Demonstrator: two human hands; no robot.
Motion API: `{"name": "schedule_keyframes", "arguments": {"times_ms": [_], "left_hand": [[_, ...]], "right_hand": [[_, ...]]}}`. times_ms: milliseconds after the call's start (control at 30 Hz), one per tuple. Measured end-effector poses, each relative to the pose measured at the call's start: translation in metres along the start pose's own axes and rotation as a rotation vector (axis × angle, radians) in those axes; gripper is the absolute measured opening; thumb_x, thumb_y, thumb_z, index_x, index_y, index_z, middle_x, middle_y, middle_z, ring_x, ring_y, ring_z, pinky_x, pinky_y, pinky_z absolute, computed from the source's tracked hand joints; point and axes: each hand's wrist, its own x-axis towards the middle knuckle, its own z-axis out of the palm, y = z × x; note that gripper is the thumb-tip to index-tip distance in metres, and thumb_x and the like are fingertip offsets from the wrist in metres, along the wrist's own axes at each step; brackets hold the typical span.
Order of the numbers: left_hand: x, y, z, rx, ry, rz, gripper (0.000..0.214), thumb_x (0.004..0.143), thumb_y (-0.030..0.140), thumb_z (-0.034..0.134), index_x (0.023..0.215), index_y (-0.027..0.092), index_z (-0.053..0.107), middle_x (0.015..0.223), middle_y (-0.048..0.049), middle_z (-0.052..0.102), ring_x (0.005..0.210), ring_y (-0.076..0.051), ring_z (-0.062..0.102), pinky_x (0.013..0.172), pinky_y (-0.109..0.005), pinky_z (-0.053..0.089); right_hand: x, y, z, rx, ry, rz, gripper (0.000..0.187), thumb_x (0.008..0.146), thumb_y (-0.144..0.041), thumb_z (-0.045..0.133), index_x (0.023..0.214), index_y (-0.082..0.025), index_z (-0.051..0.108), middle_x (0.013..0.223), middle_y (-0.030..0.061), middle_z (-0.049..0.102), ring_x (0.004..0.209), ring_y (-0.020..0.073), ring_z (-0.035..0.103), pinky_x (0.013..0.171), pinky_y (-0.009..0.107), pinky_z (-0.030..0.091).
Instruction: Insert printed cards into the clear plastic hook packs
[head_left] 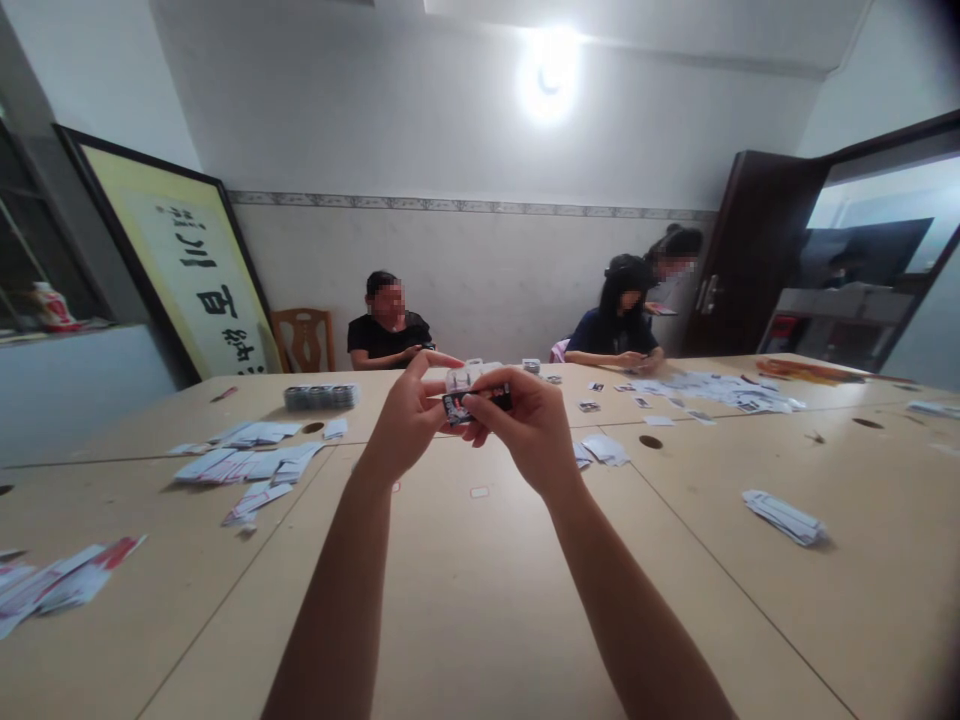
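Both arms reach forward over the table, and the hands meet in the middle of the head view. My left hand (409,415) is closed, thumb and fingers at the left side of a small clear plastic case (459,379). My right hand (529,420) is closed on a small dark printed card (456,408) with light lettering, its thumb pressed across the front. The card is in front of the case, and the fingers cover parts of both. Whether the card is inside or only against the case I cannot tell.
Paper piles (251,465) lie left, with a row of stacked cases (321,397) behind. Scattered papers (720,390) cover the far right, and a paper bundle (784,517) lies nearer. Two people sit across the wooden table (457,610); another stands by the door (739,250).
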Motion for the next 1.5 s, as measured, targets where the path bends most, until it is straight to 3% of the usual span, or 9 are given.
{"name": "schedule_keyframes", "arguments": {"times_ms": [200,400,667,933,1167,1400,1500], "left_hand": [[-0.002,0.006,0.003,0.009,0.006,-0.049,0.043,0.071,0.017,0.069,0.11,0.018,0.049,0.088,-0.0028,0.075,0.068,-0.017,0.074,0.066,-0.033,0.065],[-0.003,0.006,0.0,0.033,-0.002,-0.053,0.043,0.073,0.018,0.068,0.111,0.019,0.05,0.083,-0.0017,0.074,0.067,-0.016,0.072,0.059,-0.026,0.061],[-0.003,0.006,-0.001,0.041,-0.002,-0.059,0.044,0.074,0.023,0.071,0.112,0.02,0.048,0.086,-0.0016,0.074,0.07,-0.017,0.073,0.065,-0.032,0.064],[-0.004,0.006,-0.001,0.043,-0.017,-0.051,0.042,0.074,0.022,0.071,0.109,0.02,0.048,0.08,-0.0005,0.073,0.067,-0.016,0.071,0.061,-0.029,0.063],[-0.006,0.006,-0.004,-0.011,-0.062,-0.07,0.044,0.079,0.031,0.079,0.109,0.022,0.048,0.082,-0.0011,0.074,0.078,-0.021,0.076,0.061,-0.028,0.064],[-0.006,0.003,-0.006,-0.037,-0.097,-0.053,0.042,0.082,0.034,0.079,0.111,0.023,0.05,0.084,-0.001,0.075,0.073,-0.018,0.074,0.063,-0.028,0.065],[-0.007,0.003,-0.005,-0.03,-0.083,-0.048,0.04,0.083,0.032,0.078,0.109,0.023,0.05,0.08,0.0014,0.073,0.073,-0.017,0.073,0.061,-0.027,0.065]], "right_hand": [[0.005,0.006,-0.005,-0.04,0.068,-0.038,0.014,0.076,-0.025,0.08,0.08,-0.02,0.068,0.059,-0.0057,0.066,0.049,0.0096,0.066,0.047,0.02,0.056],[0.006,0.006,-0.006,-0.059,0.077,-0.03,0.015,0.076,-0.028,0.08,0.08,-0.02,0.068,0.059,-0.0058,0.066,0.05,0.0109,0.067,0.048,0.022,0.057],[0.006,0.006,-0.007,-0.109,0.091,-0.04,0.015,0.077,-0.029,0.078,0.081,-0.02,0.067,0.061,-0.0054,0.066,0.05,0.0102,0.066,0.049,0.022,0.057],[0.007,0.006,-0.008,-0.115,0.086,-0.032,0.017,0.076,-0.03,0.079,0.081,-0.02,0.067,0.058,-0.0052,0.065,0.051,0.0114,0.067,0.05,0.023,0.058],[0.01,0.001,-0.013,-0.106,0.142,-0.045,0.021,0.074,-0.033,0.082,0.076,-0.019,0.066,0.059,-0.0046,0.066,0.048,0.0109,0.066,0.045,0.021,0.055],[0.003,-0.007,-0.017,-0.259,0.007,0.013,0.02,0.076,-0.034,0.082,0.078,-0.019,0.067,0.059,-0.004,0.066,0.05,0.0115,0.066,0.047,0.023,0.055],[0.006,-0.006,-0.025,-0.289,0.042,0.016,0.02,0.075,-0.032,0.082,0.078,-0.019,0.068,0.059,-0.0036,0.067,0.049,0.011,0.066,0.046,0.022,0.055]]}}
